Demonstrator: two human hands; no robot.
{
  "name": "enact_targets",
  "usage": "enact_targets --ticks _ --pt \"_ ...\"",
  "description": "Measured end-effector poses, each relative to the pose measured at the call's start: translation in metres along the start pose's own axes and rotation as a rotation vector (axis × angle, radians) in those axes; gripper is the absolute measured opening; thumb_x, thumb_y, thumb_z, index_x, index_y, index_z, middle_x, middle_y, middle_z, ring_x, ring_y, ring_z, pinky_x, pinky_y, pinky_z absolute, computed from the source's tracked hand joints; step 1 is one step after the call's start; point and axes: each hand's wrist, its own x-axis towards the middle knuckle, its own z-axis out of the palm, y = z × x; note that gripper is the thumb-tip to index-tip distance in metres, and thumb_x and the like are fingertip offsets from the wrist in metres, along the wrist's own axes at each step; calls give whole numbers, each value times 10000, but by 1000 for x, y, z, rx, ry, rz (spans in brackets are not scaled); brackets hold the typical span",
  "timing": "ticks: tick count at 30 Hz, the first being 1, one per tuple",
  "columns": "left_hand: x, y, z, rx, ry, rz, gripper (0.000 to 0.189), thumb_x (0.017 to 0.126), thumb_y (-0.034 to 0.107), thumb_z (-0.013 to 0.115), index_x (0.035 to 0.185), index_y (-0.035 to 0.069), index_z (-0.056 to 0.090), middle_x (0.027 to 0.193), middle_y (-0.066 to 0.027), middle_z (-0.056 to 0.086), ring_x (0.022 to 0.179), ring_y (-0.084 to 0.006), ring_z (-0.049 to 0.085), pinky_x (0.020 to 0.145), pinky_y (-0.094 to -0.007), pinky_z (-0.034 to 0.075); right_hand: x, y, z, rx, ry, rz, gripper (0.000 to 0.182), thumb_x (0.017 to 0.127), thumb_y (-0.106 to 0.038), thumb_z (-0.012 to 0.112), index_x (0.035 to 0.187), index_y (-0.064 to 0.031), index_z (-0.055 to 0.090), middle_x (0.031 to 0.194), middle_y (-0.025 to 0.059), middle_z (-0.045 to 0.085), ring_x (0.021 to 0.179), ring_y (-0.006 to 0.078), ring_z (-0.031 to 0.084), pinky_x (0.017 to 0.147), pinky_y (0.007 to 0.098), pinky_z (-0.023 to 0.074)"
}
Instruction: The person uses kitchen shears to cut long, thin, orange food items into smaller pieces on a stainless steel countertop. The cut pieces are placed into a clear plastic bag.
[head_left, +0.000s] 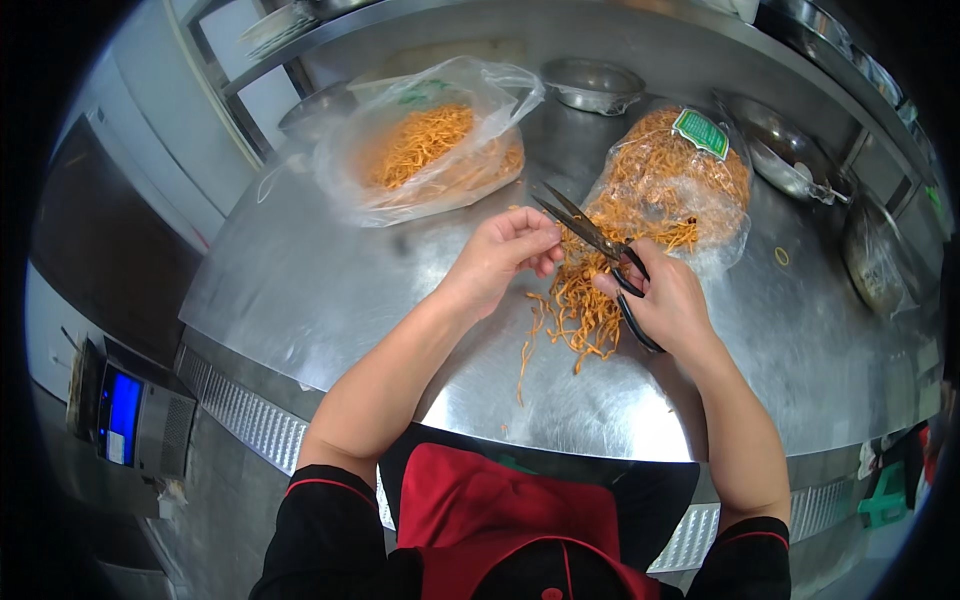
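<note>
Black-handled scissors (600, 241) are in my right hand (664, 296), their blades parted and pointing up and left. My left hand (517, 244) is beside the blade tips with its fingertips pinched together; whether a thin strand is between them cannot be told. Below and between both hands lies a loose pile of orange-brown dried strands (589, 315), perhaps dried mushrooms. The pile spills from a clear plastic bag (675, 180) of the same strands, which bears a green label. At the upper left, a translucent plastic carrier bag (450, 176) stands open, holding more orange strands.
A metal bowl (592, 84) stands at the back of the steel table (300, 262). More metal bowls (780, 150) line its right side, one partly wrapped in plastic (877, 259). A yellow rubber band (781, 256) lies on the right. A steel shelf (480, 11) runs above the back edge.
</note>
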Motion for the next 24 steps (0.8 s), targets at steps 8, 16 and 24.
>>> enact_targets --ticks 8,16,24 --pt "1 0 -2 6 17 2 108 903 156 624 918 56 587 806 -34 638 695 -95 576 672 -222 464 1 4 -1 -23 2 -4 571 742 -585 694 838 -29 609 617 88 581 626 293 616 577 412 454" --pt "5 6 -8 140 182 181 78 905 137 615 911 61 597 805 -30 635 685 -84 576 668 -223 462 5 12 -6 -46 88 26 560 784 -572 668 882 -26 598 642 110 600 640 318 621 579 415 462" --pt "32 84 -106 1114 660 550 131 867 109 634 963 21 647 815 -40 650 695 -102 577 633 -253 469 8 17 -7 28 147 15 593 785 -592 657 935 -19 615 673 99 625 663 296 639 600 405 478"
